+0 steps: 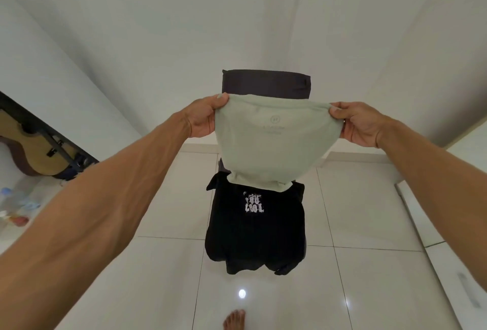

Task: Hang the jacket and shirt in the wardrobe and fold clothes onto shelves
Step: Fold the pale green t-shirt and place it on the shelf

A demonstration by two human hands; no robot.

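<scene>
Step in hand: folding, pale green garment (268, 145).

Left hand (203, 118) pinches the garment's upper left corner, thumb on top, fingers curled behind the cloth. Right hand (361, 126) pinches the upper right corner the same way.

The garment hangs stretched between the 2 hands, held in the air above the chair (266, 83). Its lower edge touches the black printed shirt (253, 229) heaped on the seat.

Guitar (34, 150) leans at far left. 1 bare foot (234, 319) on the tiled floor (369, 224), near edge.

Judgement: cloth is spread for a fold, not yet folded. The next move calls for bringing the 2 corners together evenly, edges matched. Shelves are not in view, so I cannot tell where it goes.
</scene>
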